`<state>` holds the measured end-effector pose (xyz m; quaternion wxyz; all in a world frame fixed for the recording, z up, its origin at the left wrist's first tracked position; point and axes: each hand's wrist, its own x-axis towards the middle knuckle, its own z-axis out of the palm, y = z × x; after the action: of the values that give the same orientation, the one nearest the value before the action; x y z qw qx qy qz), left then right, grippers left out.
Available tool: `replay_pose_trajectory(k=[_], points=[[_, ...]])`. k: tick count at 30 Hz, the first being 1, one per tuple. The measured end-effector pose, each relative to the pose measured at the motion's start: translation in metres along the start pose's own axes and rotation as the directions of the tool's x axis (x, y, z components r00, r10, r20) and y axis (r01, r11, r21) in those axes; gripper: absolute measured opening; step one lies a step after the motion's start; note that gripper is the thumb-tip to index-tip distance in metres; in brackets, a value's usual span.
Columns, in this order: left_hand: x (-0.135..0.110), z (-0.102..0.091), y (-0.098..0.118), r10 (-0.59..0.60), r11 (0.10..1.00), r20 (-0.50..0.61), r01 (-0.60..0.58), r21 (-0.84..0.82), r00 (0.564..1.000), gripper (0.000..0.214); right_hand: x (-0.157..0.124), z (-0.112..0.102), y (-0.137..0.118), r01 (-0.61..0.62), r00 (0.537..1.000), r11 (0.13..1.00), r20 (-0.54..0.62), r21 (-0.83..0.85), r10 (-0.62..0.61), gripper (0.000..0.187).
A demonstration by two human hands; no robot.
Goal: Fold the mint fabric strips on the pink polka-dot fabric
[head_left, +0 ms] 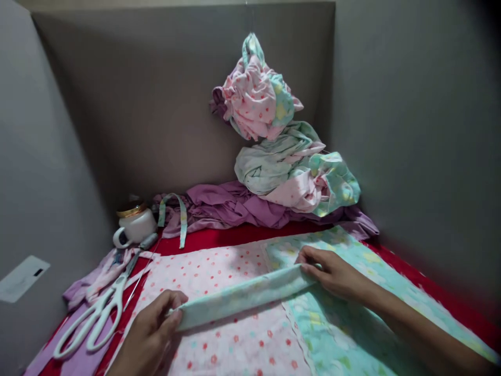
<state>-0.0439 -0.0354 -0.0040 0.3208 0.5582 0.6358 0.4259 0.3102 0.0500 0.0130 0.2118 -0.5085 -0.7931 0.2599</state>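
A folded mint-green fabric strip [242, 297] with faint yellow patches stretches between my two hands. My left hand [151, 331] pinches its left end, and my right hand [326, 271], a little higher and farther off, pinches the other end. Beneath the strip lies a flat cloth in two parts: a pink panel [211, 271] with red dots, and a mint-green panel [352, 324] with pale flower shapes. A wavy white edge [293, 326] runs where the two panels meet.
White-handled scissors [97, 318] lie at left on purple cloth, near a white mug [136, 227] with a gold-rimmed top. Purple fabric [242, 203] and a mint bundle [277, 162] are heaped behind. A gathered pink bundle [250, 99] hangs above. Grey walls [176, 94] enclose the red surface [223, 237].
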Motion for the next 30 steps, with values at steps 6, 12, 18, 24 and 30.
replay_pose_trajectory(k=[6, 12, 18, 24, 30], points=[[0.008, -0.010, 0.014, -0.058, 0.975, 0.025, 0.062, -0.215, 0.998, 0.034, 0.000, 0.001, -0.005, 0.027, 0.967, 0.796, -0.217, 0.604, 0.132, 0.034], [0.019, 0.000, 0.027, -0.006, 0.950, -0.154, -0.043, -0.310, 0.988, 0.035, 0.006, 0.015, 0.001, 0.103, 0.866, 0.819, -0.456, 0.564, 0.205, 0.032], [0.035, 0.012, 0.028, -0.095, 0.948, -0.270, 0.004, -0.319, 0.958, 0.041, -0.005, 0.013, 0.001, -0.022, 0.830, 0.881, -0.483, 0.473, 0.280, 0.040], [0.030, 0.029, 0.023, -0.066, 0.967, -0.280, -0.007, -0.254, 0.958, 0.040, 0.000, 0.017, 0.000, 0.013, 0.828, 0.813, -0.462, 0.582, 0.318, 0.031], [0.012, 0.056, 0.022, 0.034, 0.997, -0.449, -0.060, -0.044, 0.893, 0.036, 0.005, 0.030, -0.007, -0.026, 0.836, 0.420, -0.211, 0.907, 0.506, 0.028]])
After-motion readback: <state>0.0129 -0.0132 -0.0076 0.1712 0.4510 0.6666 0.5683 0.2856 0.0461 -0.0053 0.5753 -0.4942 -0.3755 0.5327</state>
